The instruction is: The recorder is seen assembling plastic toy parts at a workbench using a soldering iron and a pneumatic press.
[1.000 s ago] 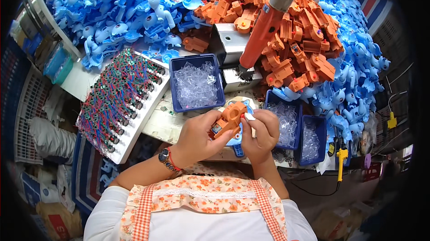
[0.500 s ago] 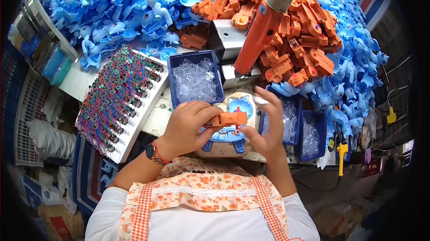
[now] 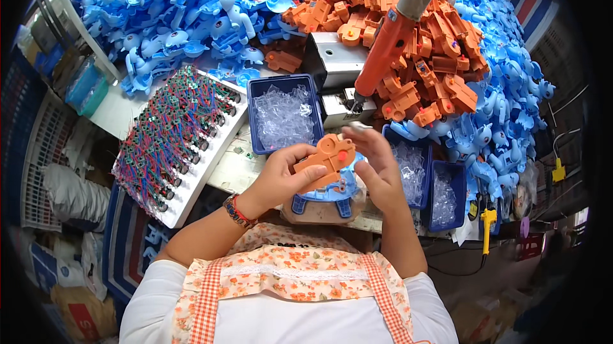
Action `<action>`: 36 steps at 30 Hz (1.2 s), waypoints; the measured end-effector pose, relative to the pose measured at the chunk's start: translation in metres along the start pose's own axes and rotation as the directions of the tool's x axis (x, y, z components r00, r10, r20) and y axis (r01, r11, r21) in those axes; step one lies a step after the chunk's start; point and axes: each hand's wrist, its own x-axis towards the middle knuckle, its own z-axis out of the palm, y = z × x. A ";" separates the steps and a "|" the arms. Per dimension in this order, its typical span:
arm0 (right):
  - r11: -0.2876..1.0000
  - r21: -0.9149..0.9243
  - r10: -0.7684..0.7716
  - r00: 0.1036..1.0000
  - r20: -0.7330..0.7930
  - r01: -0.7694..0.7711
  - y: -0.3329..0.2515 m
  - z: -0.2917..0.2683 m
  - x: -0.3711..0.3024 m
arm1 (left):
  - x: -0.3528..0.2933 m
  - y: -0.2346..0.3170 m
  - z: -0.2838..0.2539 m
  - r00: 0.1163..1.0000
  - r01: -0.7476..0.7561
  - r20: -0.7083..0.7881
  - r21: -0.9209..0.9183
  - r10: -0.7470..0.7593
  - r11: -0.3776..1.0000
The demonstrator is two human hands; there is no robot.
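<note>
My left hand (image 3: 288, 173) grips an orange plastic housing (image 3: 322, 160) between thumb and fingers. The housing is tilted, with its flat face, a round boss and a pink-red knob showing. Under it, a light-blue toy shell (image 3: 348, 185) with two darker blue feet lies on a pale block-like holder (image 3: 306, 216), partly covered by the housing and my left hand. Just right of the housing, my right hand (image 3: 382, 175) is open, thumb and fingers apart. A whitish wrap or cover sits on one of its fingertips.
An orange electric screwdriver (image 3: 383, 50) hangs above a metal box (image 3: 348, 109). Blue bins (image 3: 254, 120) of clear plastic pieces stand around the holder. On the left lies a white tray (image 3: 207, 159) of wired circuit boards. Orange housings (image 3: 440, 82) and blue shells (image 3: 172, 18) are heaped behind.
My left hand has turned the orange housing from edge-on to a tilted, flat-face view. My right hand has shifted slightly, still apart from it. The screwdriver hangs slightly higher in view.
</note>
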 end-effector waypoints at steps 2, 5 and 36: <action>0.940 -0.263 -0.232 0.972 -0.033 0.216 -0.003 0.000 -0.006 | -0.002 -0.003 0.003 0.992 0.121 0.001 -0.376 -0.130 0.919; 0.868 -0.391 -0.311 0.949 0.056 0.307 0.006 -0.001 -0.012 | -0.004 0.000 0.005 0.982 0.189 0.078 -0.447 -0.173 0.874; 0.341 -0.751 -0.636 0.727 0.258 0.565 -0.026 -0.006 -0.022 | -0.018 0.029 0.001 0.994 0.001 0.111 0.198 -0.023 0.980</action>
